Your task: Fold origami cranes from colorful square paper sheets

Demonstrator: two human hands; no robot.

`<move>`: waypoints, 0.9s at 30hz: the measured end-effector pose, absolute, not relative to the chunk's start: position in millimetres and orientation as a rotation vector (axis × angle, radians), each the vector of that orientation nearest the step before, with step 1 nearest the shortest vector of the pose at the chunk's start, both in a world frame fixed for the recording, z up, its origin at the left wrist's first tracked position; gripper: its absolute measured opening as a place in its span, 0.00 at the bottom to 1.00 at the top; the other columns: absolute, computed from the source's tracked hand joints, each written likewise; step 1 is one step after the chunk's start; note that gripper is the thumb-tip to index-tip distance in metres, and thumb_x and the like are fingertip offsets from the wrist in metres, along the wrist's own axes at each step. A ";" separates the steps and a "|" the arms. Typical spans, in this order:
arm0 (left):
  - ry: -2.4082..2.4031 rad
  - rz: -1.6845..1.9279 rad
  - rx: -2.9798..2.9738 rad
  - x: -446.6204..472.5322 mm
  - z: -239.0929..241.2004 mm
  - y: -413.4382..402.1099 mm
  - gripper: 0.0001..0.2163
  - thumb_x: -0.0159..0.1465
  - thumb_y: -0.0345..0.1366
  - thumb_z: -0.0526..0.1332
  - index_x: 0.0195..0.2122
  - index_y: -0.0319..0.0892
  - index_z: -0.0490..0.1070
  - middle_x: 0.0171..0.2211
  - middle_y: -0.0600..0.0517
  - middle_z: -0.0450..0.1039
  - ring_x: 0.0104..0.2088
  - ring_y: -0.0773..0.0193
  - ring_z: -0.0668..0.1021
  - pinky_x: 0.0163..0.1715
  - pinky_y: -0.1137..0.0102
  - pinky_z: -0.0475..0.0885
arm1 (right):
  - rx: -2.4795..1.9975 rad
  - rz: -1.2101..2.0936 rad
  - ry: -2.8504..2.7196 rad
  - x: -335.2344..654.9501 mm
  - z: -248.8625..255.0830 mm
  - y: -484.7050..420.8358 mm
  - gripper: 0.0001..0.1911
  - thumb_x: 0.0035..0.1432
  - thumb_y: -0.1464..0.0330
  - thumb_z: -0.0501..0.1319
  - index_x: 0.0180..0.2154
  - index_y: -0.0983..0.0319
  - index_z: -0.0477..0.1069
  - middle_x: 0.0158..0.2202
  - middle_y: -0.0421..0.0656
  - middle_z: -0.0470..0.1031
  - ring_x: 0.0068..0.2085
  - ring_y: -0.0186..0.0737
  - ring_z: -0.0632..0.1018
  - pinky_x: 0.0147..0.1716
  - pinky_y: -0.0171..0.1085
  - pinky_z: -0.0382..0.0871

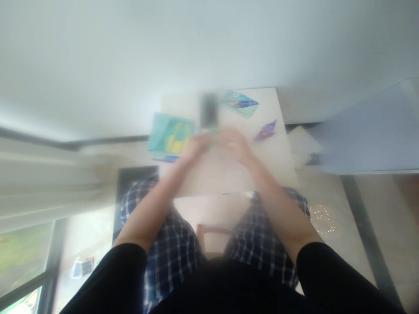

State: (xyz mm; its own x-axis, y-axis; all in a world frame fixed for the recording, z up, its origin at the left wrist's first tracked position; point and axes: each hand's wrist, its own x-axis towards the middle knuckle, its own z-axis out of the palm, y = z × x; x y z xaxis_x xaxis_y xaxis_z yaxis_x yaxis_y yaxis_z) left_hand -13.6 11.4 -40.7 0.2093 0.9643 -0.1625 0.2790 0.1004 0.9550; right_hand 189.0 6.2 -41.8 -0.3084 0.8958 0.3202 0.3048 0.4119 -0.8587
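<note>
- Both hands, left (195, 146) & right (236, 146), meet over small table (281, 144); too blurred to tell the grip.
- Teal packet (168, 137) just beside left hand; contents unclear.
- Purple folded paper (266, 131) near right hand.

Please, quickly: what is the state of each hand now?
Left hand: on the small table, grip cannot be told, too blurred.
Right hand: the same, cannot be told.

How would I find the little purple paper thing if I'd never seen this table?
Start at the pale table in front of the person's knees. Look past the right hand toward the table's right edge. The purple shape lies there alone, small and pointy, unlike the flat teal packs nearby.
</note>
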 end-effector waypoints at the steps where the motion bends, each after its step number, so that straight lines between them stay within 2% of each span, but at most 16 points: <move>1: 1.278 0.796 1.407 -14.0 -41.0 11.6 0.15 0.55 0.47 0.64 0.38 0.42 0.79 0.43 0.46 0.80 0.51 0.49 0.77 0.55 0.58 0.71 | -1.054 0.913 -1.800 187.3 -41.9 5.6 0.20 0.56 0.50 0.61 0.43 0.56 0.76 0.49 0.46 0.73 0.50 0.45 0.76 0.50 0.47 0.73; 5: 1.283 0.800 1.436 -14.6 -43.7 12.8 0.15 0.53 0.46 0.66 0.38 0.43 0.80 0.44 0.46 0.80 0.51 0.48 0.77 0.57 0.55 0.69 | -1.139 1.009 -1.671 178.9 -40.2 2.8 0.27 0.53 0.45 0.60 0.43 0.59 0.74 0.48 0.47 0.74 0.46 0.43 0.77 0.44 0.43 0.76; 9: 1.241 0.852 1.424 -13.0 -52.4 15.8 0.16 0.54 0.47 0.66 0.38 0.43 0.80 0.45 0.44 0.79 0.52 0.47 0.77 0.58 0.52 0.67 | -1.225 1.040 -1.494 172.7 -34.8 -0.3 0.28 0.49 0.43 0.61 0.37 0.60 0.76 0.45 0.47 0.78 0.46 0.45 0.79 0.48 0.44 0.75; 12: 1.202 0.890 1.413 -12.7 -58.1 17.6 0.16 0.55 0.46 0.66 0.40 0.43 0.79 0.47 0.45 0.78 0.55 0.50 0.75 0.60 0.54 0.65 | -1.290 1.094 -1.310 168.8 -31.7 -4.7 0.25 0.48 0.46 0.64 0.37 0.60 0.77 0.44 0.46 0.80 0.46 0.46 0.80 0.49 0.46 0.75; 18: 1.207 0.915 1.395 -14.4 -66.0 18.5 0.15 0.56 0.45 0.65 0.41 0.44 0.78 0.48 0.46 0.77 0.57 0.52 0.74 0.62 0.56 0.63 | -1.325 1.161 -1.101 160.9 -29.8 -12.3 0.23 0.47 0.50 0.66 0.40 0.60 0.79 0.42 0.44 0.82 0.47 0.47 0.81 0.49 0.47 0.75; 23: 1.214 0.933 1.446 -14.1 -67.3 19.7 0.13 0.57 0.43 0.66 0.40 0.45 0.78 0.48 0.48 0.77 0.57 0.52 0.74 0.63 0.56 0.62 | -1.279 1.063 -1.154 159.5 -34.9 -7.9 0.25 0.51 0.52 0.65 0.47 0.58 0.74 0.48 0.45 0.79 0.51 0.46 0.79 0.50 0.44 0.75; 27: 1.240 0.917 1.423 -10.8 -52.0 15.4 0.14 0.56 0.46 0.67 0.39 0.46 0.78 0.44 0.48 0.79 0.53 0.52 0.77 0.57 0.60 0.69 | -1.254 1.033 -1.236 161.7 -38.7 -5.2 0.26 0.53 0.55 0.64 0.51 0.57 0.70 0.49 0.45 0.78 0.50 0.43 0.79 0.50 0.43 0.75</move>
State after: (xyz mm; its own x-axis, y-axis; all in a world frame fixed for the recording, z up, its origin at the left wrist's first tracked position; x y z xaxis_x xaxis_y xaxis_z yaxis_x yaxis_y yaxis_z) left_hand -10.8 15.4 -52.0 0.1881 0.9800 -0.0653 0.2246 0.0219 0.9742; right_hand 161.7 -5.2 -38.7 0.0950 0.9916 0.0877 0.0894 0.0792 -0.9928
